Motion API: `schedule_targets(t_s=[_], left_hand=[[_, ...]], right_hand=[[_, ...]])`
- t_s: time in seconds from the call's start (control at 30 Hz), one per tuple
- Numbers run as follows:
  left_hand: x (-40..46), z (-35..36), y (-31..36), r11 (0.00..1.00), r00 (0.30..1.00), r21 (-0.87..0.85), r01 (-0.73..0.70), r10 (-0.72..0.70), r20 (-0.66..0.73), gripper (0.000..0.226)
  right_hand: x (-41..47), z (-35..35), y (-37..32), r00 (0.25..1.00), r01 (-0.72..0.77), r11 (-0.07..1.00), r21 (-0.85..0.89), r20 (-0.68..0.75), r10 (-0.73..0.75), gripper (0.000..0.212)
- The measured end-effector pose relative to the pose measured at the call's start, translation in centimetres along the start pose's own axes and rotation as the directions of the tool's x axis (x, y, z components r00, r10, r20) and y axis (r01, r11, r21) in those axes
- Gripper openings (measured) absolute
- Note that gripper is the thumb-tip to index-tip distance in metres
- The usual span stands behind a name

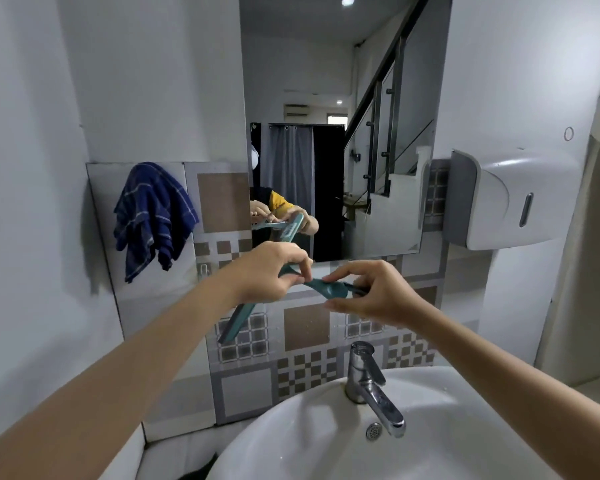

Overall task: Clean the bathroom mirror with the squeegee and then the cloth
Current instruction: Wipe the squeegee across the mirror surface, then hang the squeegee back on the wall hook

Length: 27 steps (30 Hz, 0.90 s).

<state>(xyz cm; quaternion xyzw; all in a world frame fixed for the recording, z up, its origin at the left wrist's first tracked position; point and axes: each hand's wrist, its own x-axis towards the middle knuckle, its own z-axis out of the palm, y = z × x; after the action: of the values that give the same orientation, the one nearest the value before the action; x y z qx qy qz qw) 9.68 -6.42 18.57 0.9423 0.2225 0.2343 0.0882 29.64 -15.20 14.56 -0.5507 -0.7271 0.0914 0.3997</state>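
Observation:
A teal squeegee (239, 318) is held in front of me, just below the mirror (343, 116). Its blade slants down to the left and its handle runs right. My left hand (271, 271) grips it near the head, fingers pinched on the handle. My right hand (371, 292) pinches the handle's far end. Both hands and the squeegee are reflected in the mirror's lower left corner. A dark blue checked cloth (153, 216) hangs on the tiled wall to the left of the mirror, apart from both hands.
A white basin (291, 445) with a chrome tap (371, 386) sits right below my arms. A white paper-towel dispenser (513, 199) juts from the right wall beside the mirror. Patterned tiles (305, 327) cover the wall behind the basin.

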Motion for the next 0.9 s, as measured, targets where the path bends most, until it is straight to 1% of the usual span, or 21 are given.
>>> schedule_targets(t_s=[0.1, 0.2, 0.27, 0.3, 0.37, 0.4, 0.47, 0.53, 0.57, 0.6, 0.63, 0.67, 0.7, 0.73, 0.77, 0.83, 0.9], left_hand=[[0.0, -0.2, -0.4, 1.000, 0.999, 0.029, -0.007, 0.005, 0.044, 0.024], [-0.7, 0.1, -0.4, 1.000, 0.997, -0.007, 0.028, -0.027, 0.071, 0.026], [-2.0, -0.3, -0.4, 0.998, 0.992, 0.024, 0.051, -0.054, 0.113, 0.030], [-2.1, 0.0, -0.6, 0.997, 0.992, 0.049, 0.059, -0.064, 0.107, 0.032], [-7.8, -2.3, -0.8, 0.975, 0.979, 0.096, 0.200, -0.196, -0.050, 0.031], [-8.0, -2.3, -1.1, 0.974, 0.976, 0.086, 0.211, -0.205, -0.080, 0.030], [-8.7, -2.4, -1.7, 0.972, 0.967, 0.039, 0.231, -0.225, -0.118, 0.034], [-8.7, -2.0, -1.8, 0.976, 0.963, -0.009, 0.218, -0.217, -0.159, 0.038], [-8.7, -1.8, -1.9, 0.975, 0.956, -0.028, 0.219, -0.221, -0.195, 0.040], [-8.7, -1.5, -2.0, 0.974, 0.946, -0.049, 0.220, -0.225, -0.231, 0.041], [-8.8, -1.1, -2.4, 0.973, 0.937, -0.074, 0.219, -0.230, -0.261, 0.040], [-8.9, -0.6, -2.7, 0.973, 0.930, -0.097, 0.210, -0.230, -0.288, 0.040], [-9.0, 0.0, -2.7, 0.972, 0.922, -0.118, 0.203, -0.230, -0.312, 0.041], [-9.3, 0.7, -2.9, 0.971, 0.914, -0.137, 0.196, -0.232, -0.332, 0.041], [-9.6, 1.4, -3.1, 0.970, 0.907, -0.147, 0.192, -0.233, -0.350, 0.041], [-10.5, 2.9, -3.9, 0.963, 0.888, -0.162, 0.216, -0.263, -0.377, 0.043], [-11.3, 4.1, -5.1, 0.952, 0.861, -0.196, 0.237, -0.299, -0.411, 0.045]], right_hand=[[0.3, -0.6, 0.1, 0.999, 0.037, 0.999, -0.012, 0.027, -0.036, 0.036], [-0.1, -0.3, 0.6, 0.993, 0.094, 0.996, 0.007, 0.078, -0.094, 0.035], [0.5, 0.6, 0.4, 0.987, 0.141, 0.990, -0.011, 0.080, -0.140, 0.034], [0.5, 0.5, 0.3, 0.981, 0.185, 0.980, -0.069, 0.071, -0.180, 0.036], [1.9, 2.9, -3.2, 0.924, 0.380, 0.913, -0.150, 0.115, -0.366, 0.041], [2.3, 2.9, -3.2, 0.911, 0.413, 0.888, -0.201, 0.072, -0.407, 0.044], [3.5, 3.6, -3.0, 0.868, 0.452, 0.847, -0.280, -0.082, -0.491, 0.052], [4.2, 4.0, -2.1, 0.830, 0.417, 0.835, -0.359, -0.224, -0.511, 0.057], [4.4, 4.2, -2.0, 0.828, 0.380, 0.860, -0.341, -0.290, -0.480, 0.059], [4.6, 4.6, -2.2, 0.829, 0.344, 0.898, -0.275, -0.360, -0.428, 0.061], [4.7, 4.8, -2.6, 0.833, 0.307, 0.937, -0.168, -0.429, -0.350, 0.061], [5.0, 4.9, -2.9, 0.845, 0.252, 0.967, -0.028, -0.481, -0.234, 0.060], [5.2, 5.0, -3.3, 0.866, 0.181, 0.976, 0.122, -0.491, -0.100, 0.058], [5.5, 5.3, -3.5, 0.886, 0.120, 0.960, 0.251, -0.464, 0.010, 0.056], [5.8, 5.8, -3.7, 0.902, 0.080, 0.935, 0.345, -0.424, 0.079, 0.053], [6.7, 7.5, -3.9, 0.922, 0.034, 0.904, 0.425, -0.363, 0.136, 0.046], [7.6, 9.6, -4.0, 0.928, 0.018, 0.894, 0.447, -0.341, 0.152, 0.044]])
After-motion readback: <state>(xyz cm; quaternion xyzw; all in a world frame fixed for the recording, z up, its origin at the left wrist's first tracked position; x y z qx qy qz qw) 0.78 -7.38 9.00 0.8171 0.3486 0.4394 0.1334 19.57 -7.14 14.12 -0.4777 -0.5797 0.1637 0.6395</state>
